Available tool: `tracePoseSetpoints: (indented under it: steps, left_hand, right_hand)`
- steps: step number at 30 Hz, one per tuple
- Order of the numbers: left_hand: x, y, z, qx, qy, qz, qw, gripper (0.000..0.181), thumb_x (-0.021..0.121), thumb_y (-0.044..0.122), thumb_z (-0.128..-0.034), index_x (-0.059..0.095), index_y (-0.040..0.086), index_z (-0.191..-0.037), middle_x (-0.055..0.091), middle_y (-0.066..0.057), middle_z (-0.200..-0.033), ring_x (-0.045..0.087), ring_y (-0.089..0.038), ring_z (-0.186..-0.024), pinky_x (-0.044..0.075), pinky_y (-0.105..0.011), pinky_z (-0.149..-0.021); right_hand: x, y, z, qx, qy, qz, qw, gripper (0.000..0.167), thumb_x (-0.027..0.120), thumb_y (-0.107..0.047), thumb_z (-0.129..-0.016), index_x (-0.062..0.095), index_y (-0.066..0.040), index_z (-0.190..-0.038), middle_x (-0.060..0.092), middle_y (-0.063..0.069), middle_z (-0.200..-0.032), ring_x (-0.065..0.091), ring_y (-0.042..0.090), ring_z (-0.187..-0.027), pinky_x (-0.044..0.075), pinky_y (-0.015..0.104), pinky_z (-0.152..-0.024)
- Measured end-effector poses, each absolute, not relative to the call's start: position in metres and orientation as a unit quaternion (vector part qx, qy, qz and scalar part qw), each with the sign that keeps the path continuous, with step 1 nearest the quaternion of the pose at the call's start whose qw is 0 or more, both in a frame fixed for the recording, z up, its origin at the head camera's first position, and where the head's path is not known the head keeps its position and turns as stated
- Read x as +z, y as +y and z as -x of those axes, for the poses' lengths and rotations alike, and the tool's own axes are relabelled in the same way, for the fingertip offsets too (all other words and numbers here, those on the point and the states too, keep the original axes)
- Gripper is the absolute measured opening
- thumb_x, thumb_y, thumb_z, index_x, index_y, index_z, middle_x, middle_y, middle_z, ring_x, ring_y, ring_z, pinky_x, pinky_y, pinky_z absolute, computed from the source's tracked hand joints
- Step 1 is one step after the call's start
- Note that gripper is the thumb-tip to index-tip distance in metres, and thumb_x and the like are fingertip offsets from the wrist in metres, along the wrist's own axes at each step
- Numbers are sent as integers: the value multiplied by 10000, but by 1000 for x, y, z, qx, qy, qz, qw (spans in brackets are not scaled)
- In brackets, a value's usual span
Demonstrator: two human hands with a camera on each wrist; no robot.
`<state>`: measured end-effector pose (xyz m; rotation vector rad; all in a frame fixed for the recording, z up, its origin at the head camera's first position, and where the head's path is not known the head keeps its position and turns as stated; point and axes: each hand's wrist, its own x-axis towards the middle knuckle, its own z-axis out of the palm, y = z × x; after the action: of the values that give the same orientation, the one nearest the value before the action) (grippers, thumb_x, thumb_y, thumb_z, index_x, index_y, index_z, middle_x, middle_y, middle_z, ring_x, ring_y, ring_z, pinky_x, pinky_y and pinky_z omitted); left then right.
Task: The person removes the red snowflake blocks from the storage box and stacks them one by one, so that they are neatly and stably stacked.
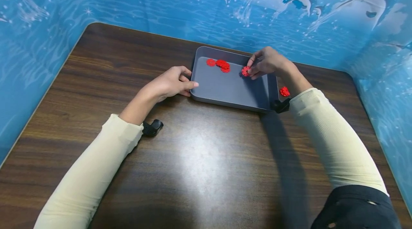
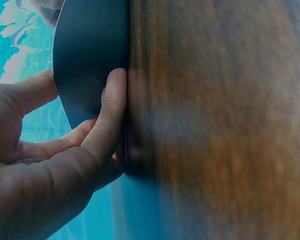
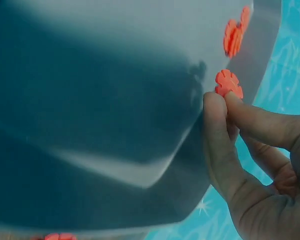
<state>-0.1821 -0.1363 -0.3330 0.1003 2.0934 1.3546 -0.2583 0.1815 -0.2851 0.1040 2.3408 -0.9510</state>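
You have one tabletop (image 1: 199, 157), one tray (image 1: 222, 88) and two hands: the left hand (image 1: 170, 83) at the tray's nine o'clock, the right hand (image 1: 269, 61) toward two with one red disc (image 1: 245, 71). One lone disc (image 1: 211, 62) lies at ten, one overlapping cluster (image 1: 223, 65) toward eleven, one heap (image 1: 284, 91) outside past three; you can't count those two piles.

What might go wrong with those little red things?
The right hand pinches one red piece by its edge, so it might slip into the tray. If the left hand tugs the tray's end, the overlapping red pieces inside might slide about. The right sleeve looks close to the red pieces outside and could brush them.
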Motion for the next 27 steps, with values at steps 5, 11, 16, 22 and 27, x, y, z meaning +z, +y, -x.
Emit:
tracePoseSetpoints:
  steps: [5, 11, 16, 22, 27]
  left_hand:
    - [-332, -137, 181, 517, 794, -41, 317, 692, 626, 229, -1113, 276, 4, -1666, 544, -241, -1392, 698, -421, -1255, 557, -490, -1164]
    - [-332, -138, 182, 517, 793, -45, 319, 691, 619, 225, -1117, 269, -3, -1667, 538, -244, -1387, 696, -428, -1259, 554, -494, -1168]
    - [-329, -138, 181, 518, 792, -44, 320, 698, 613, 218, -1119, 254, -10, -1672, 532, -262, -1410, 689, -439, -1263, 563, -499, -1155]
    - [-329, -138, 181, 516, 793, -45, 320, 695, 611, 219, -1120, 256, -12, -1670, 529, -259, -1406, 684, -443, -1265, 567, -497, -1150]
    - [-331, -137, 182, 517, 792, -47, 321, 697, 613, 218, -1119, 254, -17, -1669, 530, -261, -1404, 685, -444, -1264, 569, -492, -1147]
  right_hand:
    - [-279, 198, 259, -363, 879, -47, 304, 251, 708, -28, -1031, 612, 47, -1250, 741, 80, -968, 801, 146, -785, 694, 377, -872]
    - [-273, 218, 256, -350, 885, -49, 303, 262, 694, -43, -1045, 606, 48, -1275, 763, 58, -965, 811, 148, -820, 694, 362, -864]
    - [-271, 234, 253, -339, 889, -52, 304, 291, 701, -69, -1048, 606, 44, -1298, 761, 33, -945, 809, 134, -817, 693, 328, -835]
    - [-268, 249, 248, -322, 897, -59, 296, 286, 698, -79, -1053, 603, 34, -1298, 779, 35, -962, 802, 108, -822, 691, 351, -867]
    - [-267, 264, 241, -292, 909, -76, 286, 317, 739, -160, -1042, 622, -14, -1298, 784, -3, -963, 787, 88, -842, 671, 300, -824]
